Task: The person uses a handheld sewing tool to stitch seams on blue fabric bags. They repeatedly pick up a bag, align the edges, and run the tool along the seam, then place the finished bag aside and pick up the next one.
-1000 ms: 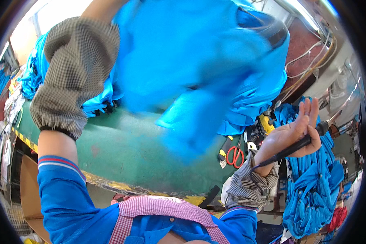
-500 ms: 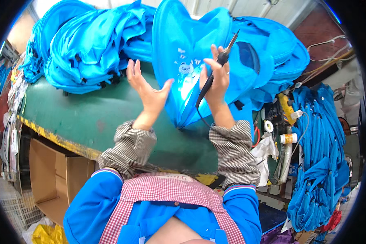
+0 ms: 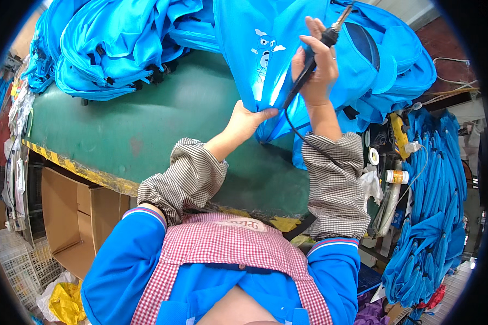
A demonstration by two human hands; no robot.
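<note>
A bright blue fabric piece (image 3: 236, 43) with a printed white cartoon animal stands at the far middle of the green table. It narrows toward me into a folded, pointed lower end. My left hand (image 3: 243, 120) pinches that end, its thumb lying across the cloth. Above and to the right, my right hand (image 3: 321, 76) holds a soldering iron (image 3: 329, 38) with a dark handle. The iron's thin metal tip points up and away, apart from the cloth in front. Its black cord runs down past my right sleeve.
More blue fabric pieces (image 3: 108, 43) are heaped at the far left of the green table (image 3: 103, 141). Others hang on the right (image 3: 434, 216). A tape roll (image 3: 373, 156) and a white bottle (image 3: 397, 176) lie near the right edge. A cardboard box (image 3: 68, 216) stands below left.
My left hand has gone from open beside the cloth to pinching its lower end. My right hand has moved up and right with the soldering iron. The view has shifted slightly.
</note>
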